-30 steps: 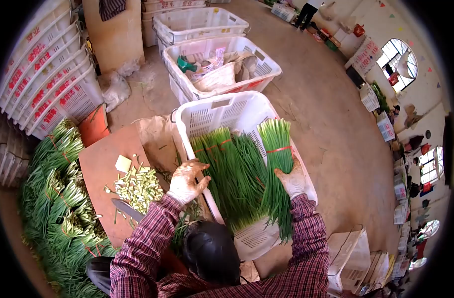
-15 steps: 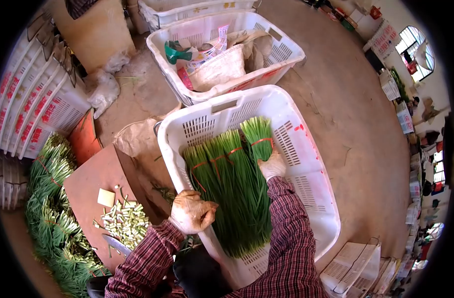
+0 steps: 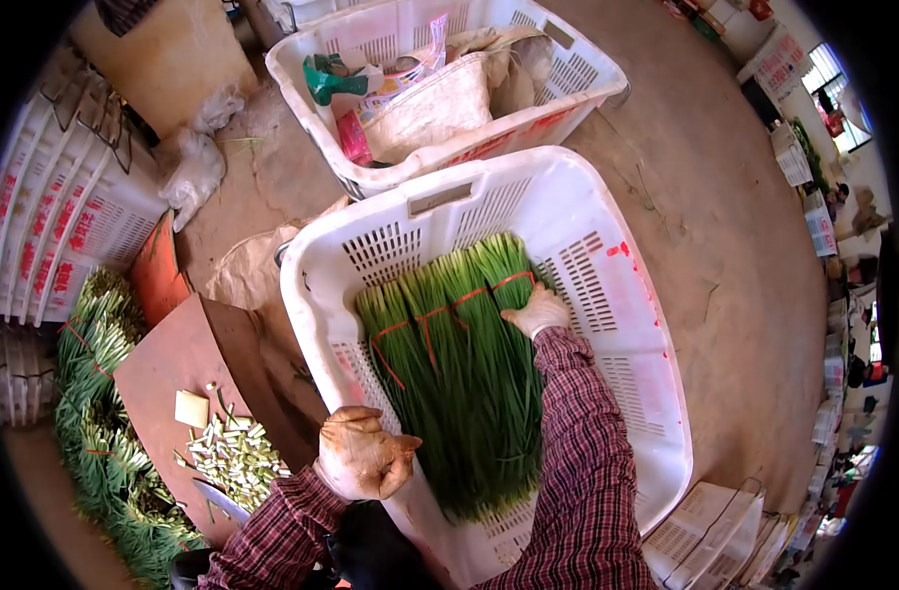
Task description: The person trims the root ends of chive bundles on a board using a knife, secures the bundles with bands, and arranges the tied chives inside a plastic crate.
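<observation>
Several bundles of green stalks [image 3: 449,374], tied with red bands, lie side by side in a white plastic crate [image 3: 627,334]. My right hand [image 3: 539,312], in a pale glove, touches the top of the rightmost bundle; its thumb is apart from the fingers, which are partly hidden between bundle and crate wall. My left hand [image 3: 364,454], in a soiled glove, is closed at the crate's left rim; whatever it grips is hidden.
Cut stem pieces [image 3: 235,450], a yellow block [image 3: 192,408] and a knife [image 3: 220,500] lie on a brown board [image 3: 159,383]. More bundles [image 3: 110,442] lie far left, beside stacked crates [image 3: 66,216]. A second crate [image 3: 449,162] holding sacks stands ahead.
My right hand has lowered the rightmost bundle into the crate beside the others. My left hand has gone from open to closed at the left rim. The view has shifted.
</observation>
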Demonstrator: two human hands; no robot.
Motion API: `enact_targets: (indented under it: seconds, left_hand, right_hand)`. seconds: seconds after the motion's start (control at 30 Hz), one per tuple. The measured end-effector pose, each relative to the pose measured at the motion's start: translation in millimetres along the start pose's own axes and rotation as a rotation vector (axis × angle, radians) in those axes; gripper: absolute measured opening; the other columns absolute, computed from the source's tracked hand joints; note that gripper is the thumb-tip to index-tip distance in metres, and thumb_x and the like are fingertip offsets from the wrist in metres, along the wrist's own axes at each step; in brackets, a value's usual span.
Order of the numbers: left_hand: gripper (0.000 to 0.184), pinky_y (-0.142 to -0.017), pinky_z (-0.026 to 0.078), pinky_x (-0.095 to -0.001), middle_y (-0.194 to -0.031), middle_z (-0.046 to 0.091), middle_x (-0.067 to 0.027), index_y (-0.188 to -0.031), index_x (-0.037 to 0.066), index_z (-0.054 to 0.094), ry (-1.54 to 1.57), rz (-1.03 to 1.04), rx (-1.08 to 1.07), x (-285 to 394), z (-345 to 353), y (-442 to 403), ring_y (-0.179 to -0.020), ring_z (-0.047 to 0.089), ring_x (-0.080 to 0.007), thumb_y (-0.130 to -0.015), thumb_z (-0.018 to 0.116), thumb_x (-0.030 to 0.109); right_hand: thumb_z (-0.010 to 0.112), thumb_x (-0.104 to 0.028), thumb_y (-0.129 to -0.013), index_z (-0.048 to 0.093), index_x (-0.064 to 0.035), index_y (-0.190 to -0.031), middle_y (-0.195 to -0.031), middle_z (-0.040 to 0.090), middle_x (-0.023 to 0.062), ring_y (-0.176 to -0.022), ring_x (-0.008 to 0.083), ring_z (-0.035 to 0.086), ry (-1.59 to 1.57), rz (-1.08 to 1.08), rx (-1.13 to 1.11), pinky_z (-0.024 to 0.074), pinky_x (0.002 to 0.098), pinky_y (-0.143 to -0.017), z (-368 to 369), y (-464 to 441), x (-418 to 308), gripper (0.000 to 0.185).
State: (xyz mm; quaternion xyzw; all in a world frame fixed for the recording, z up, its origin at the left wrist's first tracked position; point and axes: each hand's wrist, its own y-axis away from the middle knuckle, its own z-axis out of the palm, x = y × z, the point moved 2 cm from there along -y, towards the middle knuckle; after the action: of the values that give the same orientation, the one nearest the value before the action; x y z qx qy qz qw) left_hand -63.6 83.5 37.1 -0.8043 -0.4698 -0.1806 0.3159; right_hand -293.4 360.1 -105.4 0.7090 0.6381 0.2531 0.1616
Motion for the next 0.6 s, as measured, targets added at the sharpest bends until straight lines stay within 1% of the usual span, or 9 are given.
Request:
enact_targets:
  seconds: [0.1, 0.13, 0.23, 0.27, 0.4, 0.47, 0.5, 0.57, 0.6]
  left_hand:
    - [0.015, -0.083, 0.052, -0.0365, -0.055, 0.049, 0.0061, -0.082, 0.019, 0.076, 0.013, 0.013, 0.032, -1.7, -0.3, 0.0, -0.053, 0.051, -0.0165, -0.073, 0.065, 0.020]
    - [0.016, -0.082, 0.052, -0.0367, -0.056, 0.049, 0.0060, -0.082, 0.020, 0.076, -0.007, 0.021, -0.034, -2.5, -1.7, 0.8, -0.053, 0.052, -0.0163, -0.072, 0.065, 0.019]
    - [0.015, -0.081, 0.053, -0.0372, -0.057, 0.050, 0.0054, -0.081, 0.020, 0.077, -0.009, -0.035, -0.087, -0.4, -2.1, -0.4, -0.053, 0.052, -0.0173, -0.071, 0.065, 0.020]
    - [0.014, -0.081, 0.053, -0.0378, -0.058, 0.052, 0.0047, -0.080, 0.021, 0.076, -0.005, -0.025, -0.084, -0.9, -3.5, -0.7, -0.054, 0.053, -0.0182, -0.071, 0.065, 0.021]
    - [0.014, -0.081, 0.053, -0.0381, -0.058, 0.053, 0.0043, -0.080, 0.021, 0.076, -0.017, -0.002, -0.122, -1.6, -2.3, -1.3, -0.054, 0.054, -0.0188, -0.072, 0.064, 0.020]
    - [0.015, -0.081, 0.054, -0.0382, -0.056, 0.050, 0.0035, -0.081, 0.020, 0.076, 0.015, -0.056, -0.124, -1.2, -0.5, 1.1, -0.054, 0.053, -0.0192, -0.072, 0.064, 0.020]
    - [0.015, -0.081, 0.054, -0.0382, -0.056, 0.050, 0.0035, -0.081, 0.020, 0.076, 0.015, -0.048, -0.124, -2.0, 0.8, 1.4, -0.054, 0.053, -0.0192, -0.072, 0.064, 0.020]
    - [0.015, -0.081, 0.054, -0.0381, -0.054, 0.047, 0.0032, -0.081, 0.020, 0.076, 0.049, -0.021, -0.002, -2.5, 4.2, 1.5, -0.052, 0.052, -0.0193, -0.072, 0.064, 0.019]
    - [0.016, -0.081, 0.054, -0.0381, -0.053, 0.045, 0.0035, -0.081, 0.019, 0.076, 0.050, -0.040, 0.002, -1.7, 3.6, 0.3, -0.050, 0.050, -0.0186, -0.072, 0.063, 0.018]
  right_hand:
    - [0.071, -0.068, -0.076, 0.034, 0.0055, -0.150, -0.122, 0.066, 0.0254, -0.109, 0.0314, 0.068, -0.179, 0.007, -0.034, 0.0563, 0.0417, -0.091, -1.9, -18.5, -3.9, 0.110]
    - [0.073, -0.065, -0.076, 0.031, 0.0054, -0.152, -0.124, 0.065, 0.0261, -0.108, 0.0331, 0.068, -0.185, -0.023, 0.020, 0.0572, 0.0419, -0.089, 3.5, -26.1, -4.9, 0.111]
    - [0.074, -0.061, -0.078, 0.030, 0.0027, -0.153, -0.129, 0.063, 0.0239, -0.116, 0.0318, 0.065, -0.272, 0.022, 0.067, 0.0547, 0.0402, -0.096, 22.5, -31.0, -9.5, 0.108]
    - [0.075, -0.060, -0.076, 0.031, 0.0026, -0.152, -0.137, 0.058, 0.0237, -0.118, 0.0303, 0.064, -0.297, 0.020, 0.051, 0.0552, 0.0409, -0.094, 22.1, -30.1, -9.7, 0.108]
    - [0.076, -0.057, -0.076, 0.034, 0.0029, -0.150, -0.138, 0.058, 0.0225, -0.117, 0.0305, 0.064, -0.377, 0.050, -0.033, 0.0542, 0.0399, -0.096, 25.0, -35.6, -7.7, 0.104]
    - [0.076, -0.054, -0.076, 0.036, 0.0039, -0.149, -0.136, 0.059, 0.0227, -0.117, 0.0327, 0.064, -0.416, -0.064, 0.077, 0.0521, 0.0393, -0.099, 30.5, -36.0, -8.9, 0.101]
    - [0.076, -0.054, -0.076, 0.036, 0.0039, -0.149, -0.136, 0.059, 0.0227, -0.117, 0.0327, 0.064, -0.420, -0.060, 0.082, 0.0521, 0.0393, -0.099, 32.8, -37.1, -8.2, 0.101]
    - [0.076, -0.051, -0.076, 0.036, 0.0052, -0.147, -0.134, 0.060, 0.0242, -0.116, 0.0361, 0.064, -0.503, -0.168, -0.037, 0.0503, 0.0393, -0.101, 25.1, -19.8, -16.8, 0.099]
    - [0.076, -0.050, -0.077, 0.039, 0.0061, -0.145, -0.132, 0.060, 0.0258, -0.115, 0.0369, 0.064, -0.511, -0.211, 0.056, 0.0504, 0.0408, -0.100, 35.5, -18.2, -19.2, 0.096]
